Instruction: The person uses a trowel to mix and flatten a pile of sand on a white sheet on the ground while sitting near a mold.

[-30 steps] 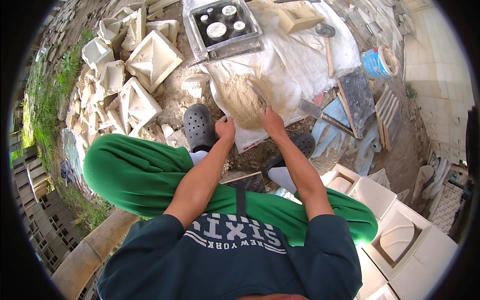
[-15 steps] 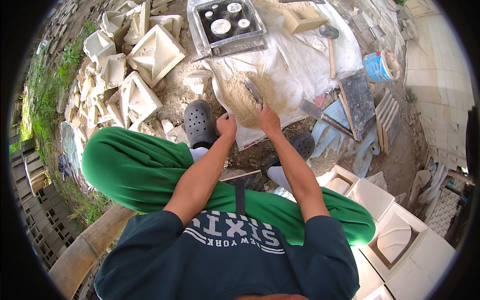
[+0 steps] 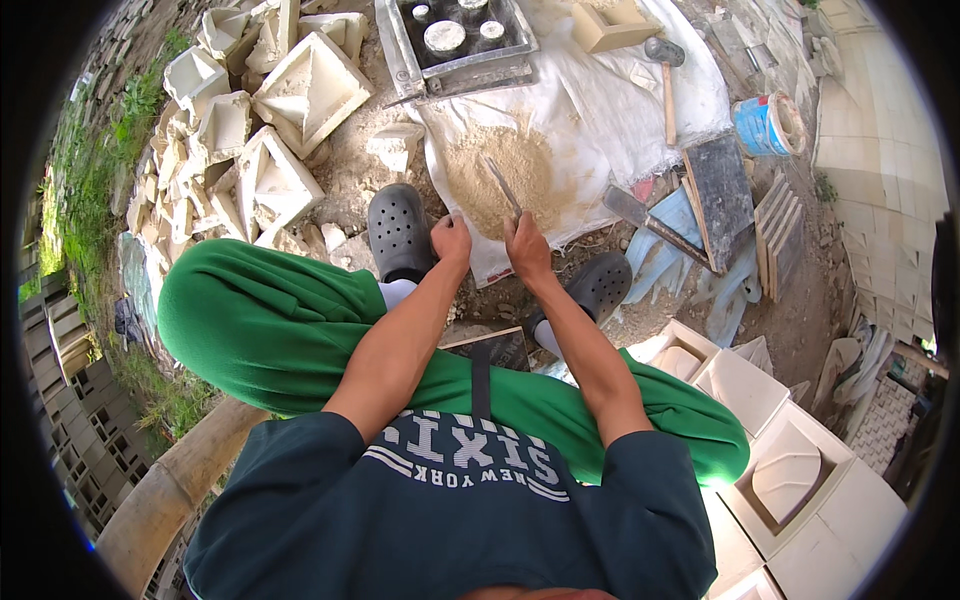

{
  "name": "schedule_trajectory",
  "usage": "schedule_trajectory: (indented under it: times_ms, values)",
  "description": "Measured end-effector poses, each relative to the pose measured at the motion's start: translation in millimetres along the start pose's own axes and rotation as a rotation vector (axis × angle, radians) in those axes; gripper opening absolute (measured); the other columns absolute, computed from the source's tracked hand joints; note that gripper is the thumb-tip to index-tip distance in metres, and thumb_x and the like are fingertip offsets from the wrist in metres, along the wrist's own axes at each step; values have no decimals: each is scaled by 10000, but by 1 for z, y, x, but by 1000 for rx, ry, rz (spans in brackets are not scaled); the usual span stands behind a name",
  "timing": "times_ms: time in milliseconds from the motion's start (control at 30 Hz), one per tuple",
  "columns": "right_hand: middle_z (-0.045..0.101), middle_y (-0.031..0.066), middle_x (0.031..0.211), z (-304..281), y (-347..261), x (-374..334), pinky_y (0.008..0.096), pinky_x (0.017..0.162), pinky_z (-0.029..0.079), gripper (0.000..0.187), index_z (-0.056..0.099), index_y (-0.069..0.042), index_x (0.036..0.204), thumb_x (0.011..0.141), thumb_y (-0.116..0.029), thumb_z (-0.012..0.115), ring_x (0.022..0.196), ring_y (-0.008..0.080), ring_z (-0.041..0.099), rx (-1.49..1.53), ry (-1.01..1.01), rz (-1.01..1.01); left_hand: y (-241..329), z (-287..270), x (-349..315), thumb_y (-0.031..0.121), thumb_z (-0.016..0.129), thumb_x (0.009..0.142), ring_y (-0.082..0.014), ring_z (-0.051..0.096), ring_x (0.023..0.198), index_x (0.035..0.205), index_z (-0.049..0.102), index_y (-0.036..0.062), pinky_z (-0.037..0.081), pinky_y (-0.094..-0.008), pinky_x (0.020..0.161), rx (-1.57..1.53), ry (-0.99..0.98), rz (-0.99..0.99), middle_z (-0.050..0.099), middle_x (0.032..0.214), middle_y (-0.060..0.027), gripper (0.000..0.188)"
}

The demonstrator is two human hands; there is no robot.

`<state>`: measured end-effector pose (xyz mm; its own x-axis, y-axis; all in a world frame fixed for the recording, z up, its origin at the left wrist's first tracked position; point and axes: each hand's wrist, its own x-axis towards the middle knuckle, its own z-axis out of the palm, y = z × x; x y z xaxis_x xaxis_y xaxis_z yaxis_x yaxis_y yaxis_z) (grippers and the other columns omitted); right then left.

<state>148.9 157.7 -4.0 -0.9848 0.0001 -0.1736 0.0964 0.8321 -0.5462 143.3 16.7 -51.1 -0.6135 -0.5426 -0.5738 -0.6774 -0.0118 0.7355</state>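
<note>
My right hand (image 3: 527, 246) is closed round the near end of a narrow, flat metal blade (image 3: 503, 185), like a trowel or scraper. The blade slants up and away over a heap of sandy powder (image 3: 490, 175), its thin edge turned toward me. That powder lies on a white sheet (image 3: 600, 140) spread over the ground. At the sheet's near left edge my left hand (image 3: 451, 238) is closed in a pinch, seemingly on the cloth. Between my shoes, the two hands are a short gap apart.
A dark metal mould box (image 3: 475, 75) with round plugs stands beyond the powder. Beside it are a cream block (image 3: 612, 28), a mallet (image 3: 668, 85) and a blue bucket (image 3: 768, 125). Broken cream casts (image 3: 312, 95) pile up at left; boxy moulds (image 3: 790, 475) stand at lower right.
The blade has turned from showing its flat face to edge-on, and my right hand has shifted slightly toward me and left. My left hand stays closed at the sheet's edge.
</note>
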Motion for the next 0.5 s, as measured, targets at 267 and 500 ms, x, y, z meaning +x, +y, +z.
schedule_trajectory:
  times_ms: [267,500]
  values:
    - [618,281,827,2,-2,-6,545,658,473,394,489,7,981,970,-384,443,763,473,603,-25,-86,4,3,-3,-1,225,580,897,-211,650,786,1029,680,-40,483,-343,732,61,14,-18,698,876,-154,312]
    - [639,256,844,8,-11,-17,550,655,494,375,473,-11,992,960,-385,461,773,463,623,-98,-235,60,0,-4,2,194,580,895,-216,658,800,1038,685,-21,491,-350,748,108,4,54,701,881,-143,279]
